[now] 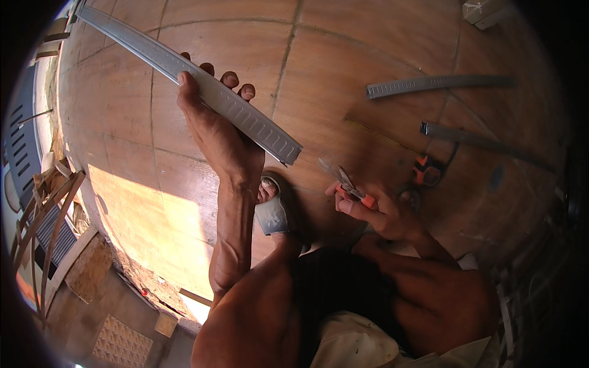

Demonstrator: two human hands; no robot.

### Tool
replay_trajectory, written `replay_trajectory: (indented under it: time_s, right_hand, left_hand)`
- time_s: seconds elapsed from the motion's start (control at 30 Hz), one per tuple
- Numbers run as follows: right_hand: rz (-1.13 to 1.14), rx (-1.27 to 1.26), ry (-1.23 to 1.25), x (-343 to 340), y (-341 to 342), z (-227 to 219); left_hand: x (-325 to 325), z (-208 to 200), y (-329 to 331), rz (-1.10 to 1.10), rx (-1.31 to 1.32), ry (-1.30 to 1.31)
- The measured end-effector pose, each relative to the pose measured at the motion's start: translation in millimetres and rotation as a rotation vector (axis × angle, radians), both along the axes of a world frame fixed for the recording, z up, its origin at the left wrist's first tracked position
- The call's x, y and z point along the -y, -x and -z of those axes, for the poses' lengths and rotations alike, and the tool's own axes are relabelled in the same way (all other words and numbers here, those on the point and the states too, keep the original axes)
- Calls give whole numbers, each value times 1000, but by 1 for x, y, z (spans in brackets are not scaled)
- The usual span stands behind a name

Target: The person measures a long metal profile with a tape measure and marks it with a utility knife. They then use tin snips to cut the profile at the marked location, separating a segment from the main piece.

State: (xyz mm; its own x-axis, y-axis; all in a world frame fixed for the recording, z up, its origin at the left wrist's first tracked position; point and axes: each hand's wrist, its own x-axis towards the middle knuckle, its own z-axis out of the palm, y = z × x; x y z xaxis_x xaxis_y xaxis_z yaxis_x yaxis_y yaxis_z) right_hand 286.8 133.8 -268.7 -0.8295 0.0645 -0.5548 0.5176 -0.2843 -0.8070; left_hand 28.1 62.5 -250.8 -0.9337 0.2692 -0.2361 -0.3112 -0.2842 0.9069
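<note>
My left hand [221,135] is closed around a long grey metal channel [245,113], its fingers wrapped under and the thumb on the near edge. The channel slants from the far left down to its near end in the middle, with a row of slot marks pressed along it. My right hand [374,205] grips snips [346,181] by their orange and dark handles. The blades point up and left, toward the channel's near end but apart from it. They look parted, though blur hides how far.
On the tiled floor [343,67] at the right lie two more metal channels [442,84] and an orange-and-black tape measure [427,170] with its yellow blade drawn out. My sandalled foot [270,205] stands below the held channel. Wooden sticks [46,208] lean at the left edge.
</note>
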Motion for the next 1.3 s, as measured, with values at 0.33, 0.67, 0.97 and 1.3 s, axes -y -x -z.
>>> replay_trajectory:
  time_s: [0.33, 0.67, 0.97, 1.3]
  right_hand:
    - [-67, 73, 43, 1, 9, -15]
    - [-106, 146, -44, -1, 22, -31]
    - [-124, 140, -123, 0, 24, -30]
    - [-89, 152, -117, -1, 26, -28]
  left_hand:
    - [6, 33, -2, 230, 105, -138]
    - [0, 29, -11, 332, 27, -114]
    - [1, 29, -13, 263, 31, -97]
    - [0, 35, -12, 261, 16, -134]
